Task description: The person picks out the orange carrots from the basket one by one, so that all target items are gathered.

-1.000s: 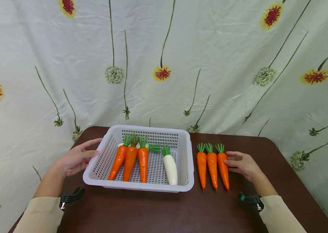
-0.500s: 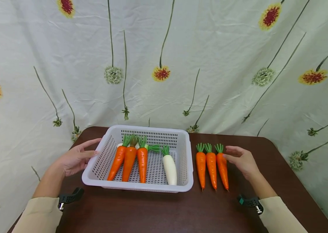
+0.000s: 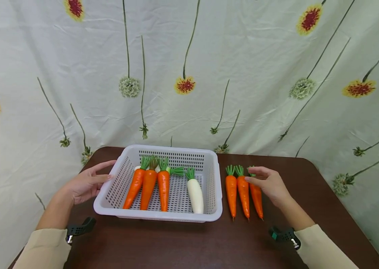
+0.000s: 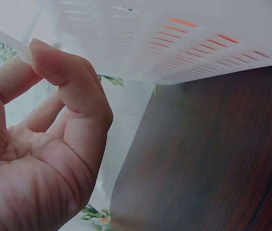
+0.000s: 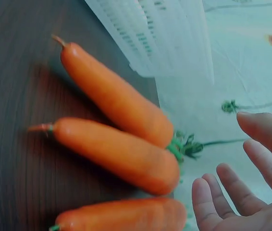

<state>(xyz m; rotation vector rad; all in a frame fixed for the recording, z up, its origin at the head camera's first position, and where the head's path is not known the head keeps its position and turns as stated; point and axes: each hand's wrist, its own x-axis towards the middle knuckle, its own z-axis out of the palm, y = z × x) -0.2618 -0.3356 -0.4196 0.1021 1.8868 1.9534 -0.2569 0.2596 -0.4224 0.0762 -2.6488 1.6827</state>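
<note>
In the head view, my left hand [image 3: 86, 184] pinches the left rim of a white perforated plastic basket [image 3: 157, 215]; the left wrist view shows thumb and finger meeting at the rim [image 4: 11, 38]. Inside lie three orange carrots [image 3: 149, 188] with green tops and a white radish [image 3: 195, 195]. More white produce with a green top [image 3: 177, 171] is partly hidden behind the carrots. My right hand [image 3: 270, 185], fingers spread and holding nothing, hovers over the top of the rightmost carrot [image 3: 257, 200]. Beside that carrot lie a middle carrot [image 3: 244, 192] and a left carrot [image 3: 231, 194].
A dark brown table [image 3: 182, 243] carries the basket and the loose carrots, which lie just right of the basket. Behind the table hangs a pale cloth [image 3: 263, 56] printed with flowers. A black band [image 3: 81, 227] circles each wrist.
My right hand has let go of the rightmost carrot, risen and moved left over its top. The left hand stays at the basket rim. The whole head view has shifted slightly.
</note>
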